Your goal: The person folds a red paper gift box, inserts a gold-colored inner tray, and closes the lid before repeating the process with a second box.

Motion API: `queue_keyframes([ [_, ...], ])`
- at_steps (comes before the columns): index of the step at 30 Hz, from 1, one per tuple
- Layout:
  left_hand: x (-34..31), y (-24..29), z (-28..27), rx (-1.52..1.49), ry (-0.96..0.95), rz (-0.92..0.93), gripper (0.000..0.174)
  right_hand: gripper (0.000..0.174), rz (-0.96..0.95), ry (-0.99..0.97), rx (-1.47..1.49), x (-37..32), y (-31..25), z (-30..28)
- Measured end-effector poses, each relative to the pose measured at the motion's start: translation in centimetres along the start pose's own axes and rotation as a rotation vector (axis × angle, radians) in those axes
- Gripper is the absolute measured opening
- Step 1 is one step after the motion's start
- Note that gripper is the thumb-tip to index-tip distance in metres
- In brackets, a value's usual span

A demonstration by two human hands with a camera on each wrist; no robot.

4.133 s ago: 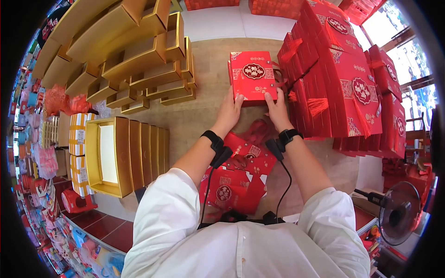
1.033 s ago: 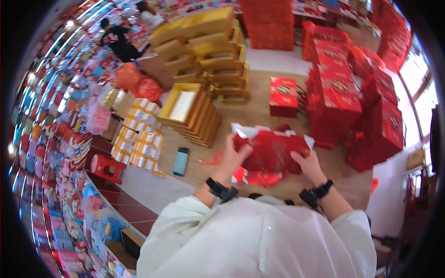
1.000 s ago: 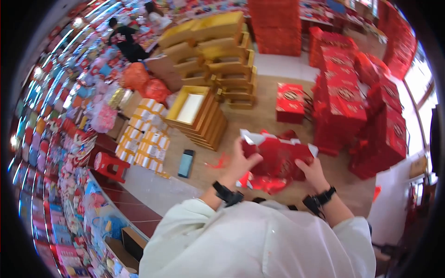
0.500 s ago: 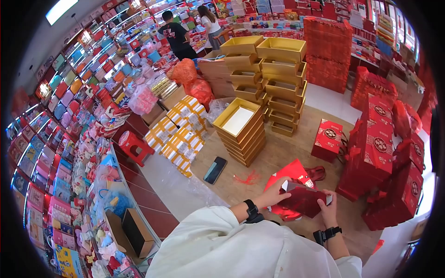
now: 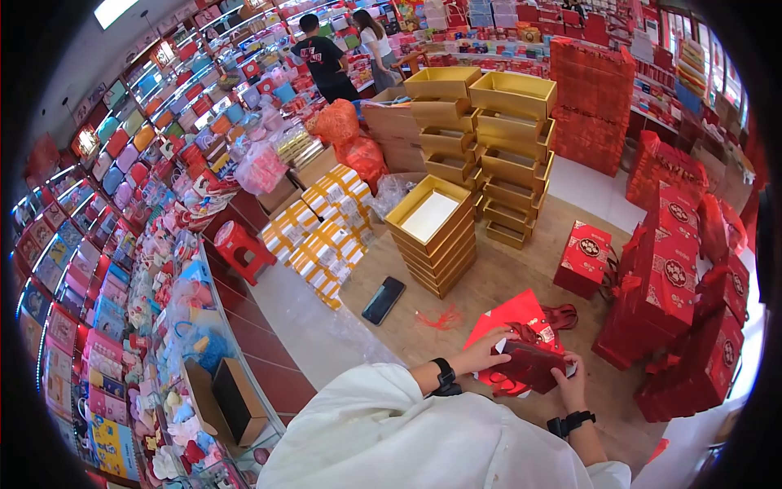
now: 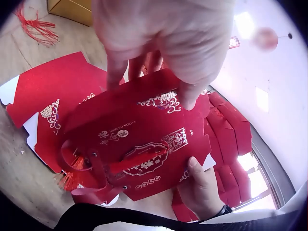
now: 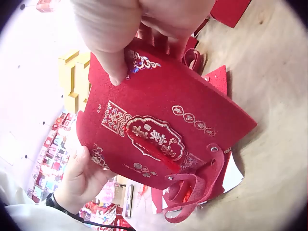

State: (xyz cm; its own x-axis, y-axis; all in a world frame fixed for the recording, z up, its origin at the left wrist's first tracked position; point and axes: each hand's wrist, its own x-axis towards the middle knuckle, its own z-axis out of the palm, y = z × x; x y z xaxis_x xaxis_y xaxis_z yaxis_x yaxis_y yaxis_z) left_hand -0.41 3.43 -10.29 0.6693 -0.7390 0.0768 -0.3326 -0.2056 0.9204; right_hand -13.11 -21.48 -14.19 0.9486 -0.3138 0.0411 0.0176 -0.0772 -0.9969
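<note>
A red printed box piece point(image 5: 531, 367) with a ribbon handle and tassel is held up between both hands in the head view. My left hand point(image 5: 482, 352) pinches one end, thumb on the near face and fingers behind. At the other end my right hand point(image 5: 573, 381) grips it the same way. The left wrist view shows the printed face point(image 6: 144, 130) with its ribbon handle point(image 6: 91, 178) hanging at lower left. Beneath it on the table lies another flat red piece point(image 5: 509, 314) with white flaps, beside a dark red ribbon point(image 5: 560, 316).
A phone point(image 5: 383, 300) and a loose red tassel point(image 5: 438, 317) lie on the wooden table point(image 5: 391, 342). Stacked gold trays point(image 5: 432, 216) stand behind. To the right are a single red box point(image 5: 584, 257) and piled red boxes point(image 5: 664, 261). Two people stand at the far shelves.
The finished-looking red box that both hands held earlier now stands apart near the pile. Both hands have taken up a flatter red piece and tilted it, and the head view has turned left.
</note>
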Motion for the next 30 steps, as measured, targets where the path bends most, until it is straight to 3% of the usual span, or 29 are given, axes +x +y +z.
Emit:
queue_keyframes([
  [9,0.6,0.3,-0.1,-0.026,0.094,0.012,0.040,0.039,0.078,0.022,0.094,-0.1,-1.8,0.4],
  [12,1.1,0.7,-0.9,0.036,0.051,0.015,0.036,0.040,-0.009,0.100,0.033,0.2,-0.4,0.2],
  [14,1.5,0.2,-1.3,0.054,-0.071,0.080,0.030,0.041,-0.099,0.045,-0.221,0.4,0.3,-0.5],
  [21,2.5,0.1,-2.3,0.147,-0.216,0.069,0.024,0.034,-0.050,-0.180,-0.239,1.4,-0.9,-1.9],
  [24,3.6,1.5,-2.9,0.276,-0.306,0.001,0.016,0.035,-0.129,-0.306,-0.434,1.6,-2.0,-2.4],
  [26,5.0,2.9,-3.1,0.326,-0.422,-0.158,0.023,0.036,-0.074,-0.406,-0.485,1.6,-2.3,-2.6],
  [27,5.3,1.6,-2.6,0.274,-0.303,-0.044,0.031,0.036,-0.071,-0.405,-0.484,1.8,-2.9,-2.7],
  [29,6.7,0.2,-2.0,0.241,-0.411,-0.076,0.029,0.029,0.286,-0.420,-0.295,2.1,-4.2,-2.7],
  [30,7.4,-0.7,-1.5,0.209,-0.518,-0.109,0.028,0.029,0.290,-0.420,-0.295,1.9,-3.9,-2.8],
])
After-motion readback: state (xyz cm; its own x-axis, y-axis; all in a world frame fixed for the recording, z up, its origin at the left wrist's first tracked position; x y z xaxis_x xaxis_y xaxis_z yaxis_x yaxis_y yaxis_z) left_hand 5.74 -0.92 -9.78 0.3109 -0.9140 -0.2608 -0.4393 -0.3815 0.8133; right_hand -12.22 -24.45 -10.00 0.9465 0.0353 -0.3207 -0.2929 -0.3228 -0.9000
